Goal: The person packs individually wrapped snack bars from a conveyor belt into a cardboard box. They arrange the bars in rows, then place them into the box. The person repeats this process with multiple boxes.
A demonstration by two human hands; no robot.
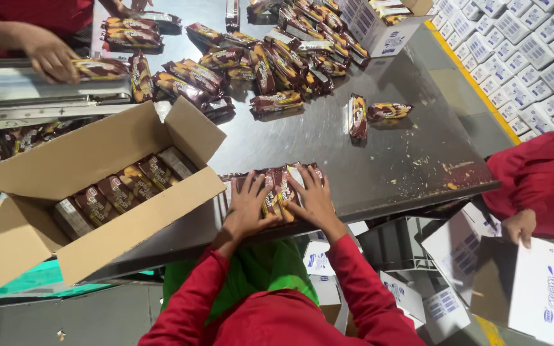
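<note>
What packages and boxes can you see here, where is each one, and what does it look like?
Snack packets: under left hand and right hand, flat brown wrappers in a row.
Cardboard box: left of the hands, open, brown, packets lined inside.
Loose packets: heaped on the steel table, brown and yellow.
White cartons: top right, stacked, blue print.
White carton: bottom right, held by another person.

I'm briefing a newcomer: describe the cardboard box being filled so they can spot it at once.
Start at the steel table strewn with brown snack packets. At its near left edge, beside the left hand, sits an open brown cardboard carton, flaps spread. Unlike the white printed cartons on the right, it is plain brown and holds a neat row of packets.
</note>
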